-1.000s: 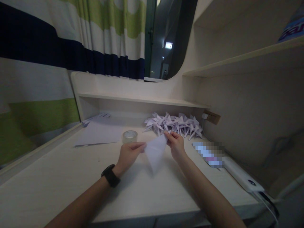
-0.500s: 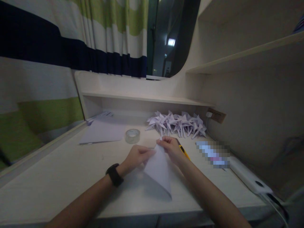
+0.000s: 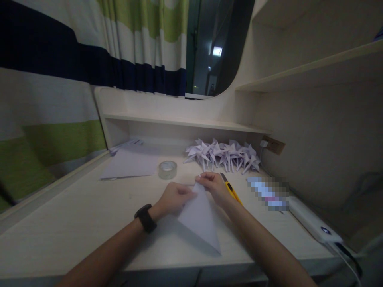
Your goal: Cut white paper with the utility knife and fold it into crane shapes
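A folded sheet of white paper point(image 3: 200, 221) is held over the desk, its narrow tip pointing away from me and its wide edge towards me. My left hand point(image 3: 176, 197) pinches its left side between thumb and fingers; a black watch is on that wrist. At the narrow tip, my right hand point(image 3: 213, 185) grips the paper with thumb and fingertips. A yellow utility knife point(image 3: 231, 189) lies just right of my right hand, partly behind it. Beyond my left hand stands a roll of clear tape point(image 3: 167, 170).
Several folded white paper flowers point(image 3: 223, 153) are heaped at the back under the shelf point(image 3: 185, 122). A stack of paper sheets point(image 3: 128, 161) lies back left. To the right are a blurred-out flat object point(image 3: 266, 193) and a white power strip point(image 3: 308, 219) with cables.
The paper's wide edge has flattened and spread a little, and its tip has shifted slightly left with my right hand. More of the utility knife shows now.
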{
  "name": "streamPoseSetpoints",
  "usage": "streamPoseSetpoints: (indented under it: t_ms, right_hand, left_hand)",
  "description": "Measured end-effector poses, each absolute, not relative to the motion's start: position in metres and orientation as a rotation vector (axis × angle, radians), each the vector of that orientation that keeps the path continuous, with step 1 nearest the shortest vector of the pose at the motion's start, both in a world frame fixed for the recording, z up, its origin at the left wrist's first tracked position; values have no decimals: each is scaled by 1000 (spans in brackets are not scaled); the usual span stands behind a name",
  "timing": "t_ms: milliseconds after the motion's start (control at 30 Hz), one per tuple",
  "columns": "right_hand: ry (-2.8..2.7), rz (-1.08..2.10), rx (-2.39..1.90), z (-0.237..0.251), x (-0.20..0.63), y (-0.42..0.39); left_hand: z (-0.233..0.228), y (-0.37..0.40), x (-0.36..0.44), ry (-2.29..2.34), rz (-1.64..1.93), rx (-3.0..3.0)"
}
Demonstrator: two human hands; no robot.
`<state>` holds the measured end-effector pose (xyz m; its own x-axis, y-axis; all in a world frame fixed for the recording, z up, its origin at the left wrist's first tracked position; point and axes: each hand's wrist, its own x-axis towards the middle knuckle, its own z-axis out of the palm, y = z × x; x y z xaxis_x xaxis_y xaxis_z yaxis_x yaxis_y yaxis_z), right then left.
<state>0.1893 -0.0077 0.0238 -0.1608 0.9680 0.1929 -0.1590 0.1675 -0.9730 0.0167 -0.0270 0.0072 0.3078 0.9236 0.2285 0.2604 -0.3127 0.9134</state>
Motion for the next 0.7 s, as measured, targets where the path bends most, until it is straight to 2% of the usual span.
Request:
streamPoseSetpoints:
  t_ms: [300, 700]
  right_hand:
    - [-1390, 1352, -752, 27, 195, -11]
    - [-1415, 1317, -808, 27, 197, -8]
  left_hand:
    - [11, -31, 17, 924, 1069, 1738]
    - [10, -27, 16, 944, 1027, 1701]
